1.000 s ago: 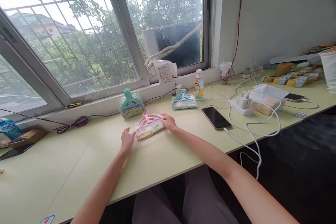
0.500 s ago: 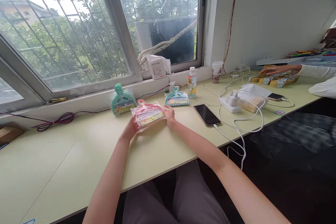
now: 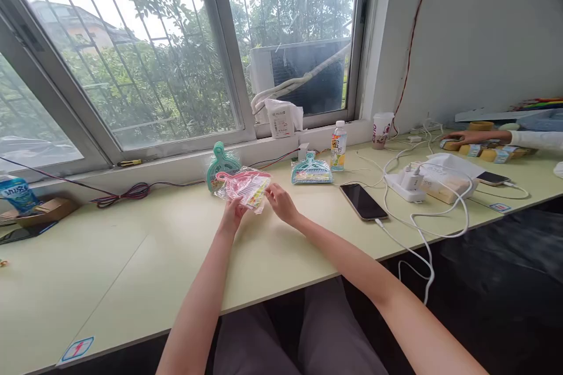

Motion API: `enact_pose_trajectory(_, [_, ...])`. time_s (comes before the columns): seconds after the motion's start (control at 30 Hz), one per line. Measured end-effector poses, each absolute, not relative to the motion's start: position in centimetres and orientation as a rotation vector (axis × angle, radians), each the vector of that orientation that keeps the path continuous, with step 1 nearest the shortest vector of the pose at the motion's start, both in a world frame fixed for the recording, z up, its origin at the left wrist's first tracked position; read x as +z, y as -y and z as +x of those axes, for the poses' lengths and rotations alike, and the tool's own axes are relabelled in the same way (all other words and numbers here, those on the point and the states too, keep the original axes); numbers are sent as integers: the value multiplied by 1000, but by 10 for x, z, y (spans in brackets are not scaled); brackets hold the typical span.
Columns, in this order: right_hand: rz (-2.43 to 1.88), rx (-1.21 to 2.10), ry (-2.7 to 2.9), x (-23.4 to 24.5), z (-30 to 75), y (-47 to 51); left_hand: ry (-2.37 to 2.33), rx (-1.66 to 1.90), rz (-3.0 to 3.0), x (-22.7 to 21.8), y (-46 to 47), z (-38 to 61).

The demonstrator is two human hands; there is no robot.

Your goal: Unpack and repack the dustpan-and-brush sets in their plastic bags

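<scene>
I've got the pink brush packet [image 3: 246, 186] up off the worktop [image 3: 132, 269], left hand [image 3: 232, 218] and right hand [image 3: 281, 205] each pinching its near edge, wrapper unopened, green packet [image 3: 222, 163] and teal packet [image 3: 311, 170] untouched near the back edge.

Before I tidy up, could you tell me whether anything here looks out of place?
Only the white cable from the phone: it droops over the front edge of the desk. Nothing looks spilled.

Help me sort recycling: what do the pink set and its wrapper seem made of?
Pink set: likely moulded plastic, with an even colour and a smooth, fairly dull surface. Wrapper: thin clear plastic film, it seems; it is glossy and crinkled, and the set shows through it.
</scene>
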State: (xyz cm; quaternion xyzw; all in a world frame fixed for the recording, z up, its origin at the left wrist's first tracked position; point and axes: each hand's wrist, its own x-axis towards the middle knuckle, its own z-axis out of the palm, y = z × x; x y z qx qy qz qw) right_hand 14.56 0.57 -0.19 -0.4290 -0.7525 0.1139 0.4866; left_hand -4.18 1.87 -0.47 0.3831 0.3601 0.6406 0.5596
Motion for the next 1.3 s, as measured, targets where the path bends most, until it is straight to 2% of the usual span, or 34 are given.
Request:
enact_pose_trajectory(0.2, [-1170,823,1538,-20,140,-23,-903,1482,948,0,-11,-32])
enact_pose_trajectory(0.47, [-1046,1312,1305,-16,165,-30,-835,1392,1085,-1,-8,-32])
enact_pose_trajectory(0.73, [-762,1366,1001,-26,166,-45,-822,1095,1401,18,11,-33])
enact_pose_trajectory(1.07, [-884,1318,979,-19,171,-43,-1199,1367,1116,-3,-23,-69])
enact_pose_trajectory(1.3, [-845,1376,999,-15,178,-44,-1300,1482,1037,-5,-21,-78])
